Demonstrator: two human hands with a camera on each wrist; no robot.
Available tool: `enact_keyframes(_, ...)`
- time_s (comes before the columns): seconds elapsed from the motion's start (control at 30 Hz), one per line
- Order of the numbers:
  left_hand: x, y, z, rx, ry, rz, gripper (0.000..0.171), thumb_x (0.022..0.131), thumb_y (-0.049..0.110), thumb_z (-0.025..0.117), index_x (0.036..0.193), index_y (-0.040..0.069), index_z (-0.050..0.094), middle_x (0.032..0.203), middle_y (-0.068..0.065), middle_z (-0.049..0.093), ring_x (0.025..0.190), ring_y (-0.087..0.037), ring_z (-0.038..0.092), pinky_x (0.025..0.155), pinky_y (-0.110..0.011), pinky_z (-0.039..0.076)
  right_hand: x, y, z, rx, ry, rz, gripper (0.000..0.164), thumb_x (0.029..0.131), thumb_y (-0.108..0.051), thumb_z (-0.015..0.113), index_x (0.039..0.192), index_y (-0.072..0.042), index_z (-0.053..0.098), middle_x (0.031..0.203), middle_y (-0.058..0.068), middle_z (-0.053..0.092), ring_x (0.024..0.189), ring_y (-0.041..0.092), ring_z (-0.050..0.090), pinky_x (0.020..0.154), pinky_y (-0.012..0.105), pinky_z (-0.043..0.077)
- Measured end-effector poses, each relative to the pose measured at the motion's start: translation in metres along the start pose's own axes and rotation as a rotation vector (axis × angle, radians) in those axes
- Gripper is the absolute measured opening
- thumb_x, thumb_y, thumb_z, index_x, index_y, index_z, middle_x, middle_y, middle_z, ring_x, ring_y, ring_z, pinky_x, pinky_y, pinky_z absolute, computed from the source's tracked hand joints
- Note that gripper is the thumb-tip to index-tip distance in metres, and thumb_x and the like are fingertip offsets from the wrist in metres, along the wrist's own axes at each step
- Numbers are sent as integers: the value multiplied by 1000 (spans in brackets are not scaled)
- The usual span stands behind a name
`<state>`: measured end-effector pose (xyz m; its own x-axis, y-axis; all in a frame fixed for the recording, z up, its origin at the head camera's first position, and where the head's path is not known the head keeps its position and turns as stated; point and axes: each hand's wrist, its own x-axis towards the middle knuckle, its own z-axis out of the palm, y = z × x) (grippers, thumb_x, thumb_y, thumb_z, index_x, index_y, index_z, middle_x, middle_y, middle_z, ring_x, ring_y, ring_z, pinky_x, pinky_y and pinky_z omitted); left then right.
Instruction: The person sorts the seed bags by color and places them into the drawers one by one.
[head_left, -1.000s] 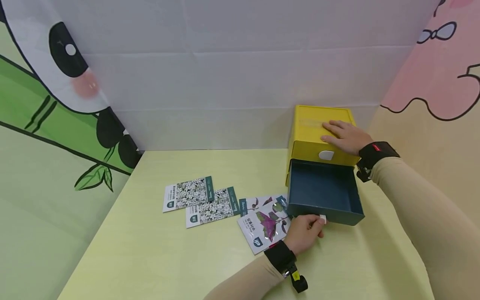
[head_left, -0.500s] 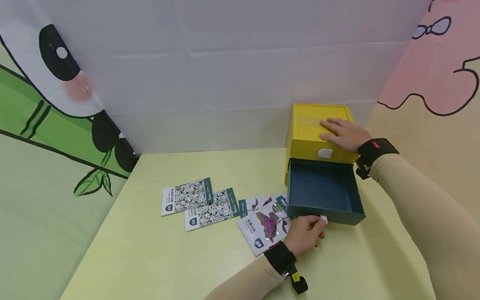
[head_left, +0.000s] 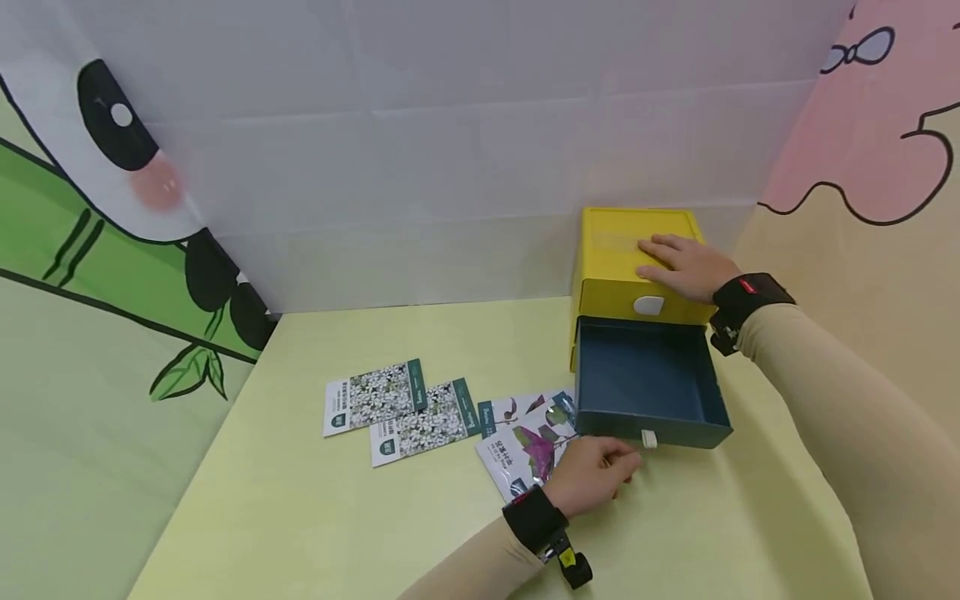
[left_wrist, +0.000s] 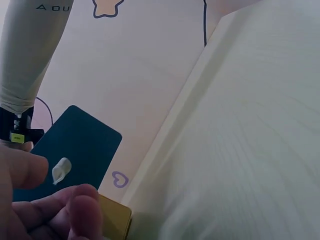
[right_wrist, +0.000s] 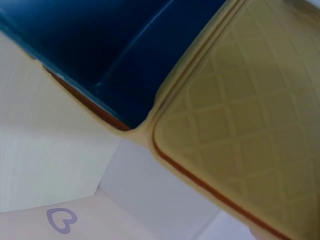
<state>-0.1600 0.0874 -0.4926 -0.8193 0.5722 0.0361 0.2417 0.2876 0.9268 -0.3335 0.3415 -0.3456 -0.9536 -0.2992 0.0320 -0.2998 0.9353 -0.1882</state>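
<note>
A yellow two-drawer box [head_left: 609, 254] stands at the back right. Its lower dark teal drawer [head_left: 652, 425] is pulled out and has nothing in it; a white pull tab [head_left: 649, 438] sticks out at the front. My left hand [head_left: 588, 473] is just left of that tab, apart from it, thumb and fingers loosely bent with nothing between them. In the left wrist view the tab [left_wrist: 61, 170] shows beyond the parted fingertips. My right hand [head_left: 693, 265] rests with fingers spread on the box top. The right wrist view shows the upper drawer's quilted yellow front [right_wrist: 240, 110].
Two packets with white flowers, one [head_left: 378, 396] overlapping the other [head_left: 444, 422], lie left on the table [head_left: 300, 517]. Two packets with purple flowers overlap beside the drawer, the front one [head_left: 517, 454] partly behind my left hand. A pale cloth wall [head_left: 412, 167] rises behind.
My left hand has let go of the white pull tab and moved a little to the left. The drawer stays pulled out and my right hand stays on the box top.
</note>
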Motion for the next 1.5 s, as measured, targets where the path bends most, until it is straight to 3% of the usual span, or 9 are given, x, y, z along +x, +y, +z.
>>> enact_keyframes(0.13, -14, -7, -20, 153, 9, 56, 25, 95, 28, 60, 100, 8, 74, 77, 12, 63, 63, 2, 51, 58, -17, 43, 1, -2, 3, 2, 4, 4, 76, 97, -60, 35, 153, -11, 24, 155, 21, 20, 140, 45, 17, 108, 63, 16)
enact_keyframes(0.23, -27, -15, -37, 277, 38, 72, 23, 95, 29, 60, 95, 11, 74, 74, 13, 61, 62, 2, 48, 58, -17, 41, 0, -5, 4, -1, -6, 3, 76, 97, -60, 34, 153, -10, 23, 155, 22, 20, 140, 46, 16, 108, 63, 16)
enact_keyframes(0.47, -51, -23, -82, 506, 149, -80, 27, 88, 40, 68, 87, 13, 69, 60, 10, 51, 51, -6, 45, 47, -24, 37, -2, -5, -1, 12, -4, 15, 76, 97, -61, 33, 153, -11, 22, 155, 22, 18, 140, 46, 15, 108, 63, 14)
enact_keyframes(0.67, -61, -34, -107, 680, 242, -192, 45, 81, 50, 72, 95, 7, 68, 67, 4, 59, 52, -10, 47, 45, -27, 38, -3, -1, -2, -4, -2, 24, 76, 97, -61, 33, 153, -11, 22, 155, 22, 19, 140, 46, 16, 108, 64, 15)
enact_keyframes(0.8, -63, -39, -114, 760, 290, -215, 52, 75, 54, 75, 94, 6, 68, 71, 1, 61, 52, -11, 47, 44, -27, 37, -4, -3, -3, 1, 7, 17, 75, 98, -59, 35, 153, -10, 23, 155, 22, 20, 140, 45, 16, 108, 64, 15)
enact_keyframes(1.03, -62, -46, -115, 900, 310, -198, 57, 68, 62, 76, 80, 9, 61, 65, 3, 49, 49, -11, 40, 40, -27, 29, -3, -7, -4, -10, 5, 12, 74, 98, -58, 35, 153, -9, 23, 155, 22, 20, 140, 46, 16, 107, 65, 15)
enact_keyframes(1.17, -61, -52, -114, 967, 283, -229, 69, 63, 69, 75, 84, 5, 62, 73, -2, 50, 52, -14, 41, 42, -28, 31, -2, -11, -3, -6, 7, 15, 74, 98, -58, 35, 153, -9, 23, 155, 22, 20, 140, 44, 16, 108, 64, 15)
enact_keyframes(1.5, -62, -60, -113, 999, 266, -271, 90, 54, 78, 72, 99, 0, 67, 90, -12, 60, 57, -20, 52, 45, -32, 42, 6, -17, -1, -6, 8, 12, 76, 97, -61, 33, 153, -11, 23, 155, 20, 20, 141, 44, 16, 108, 64, 15)
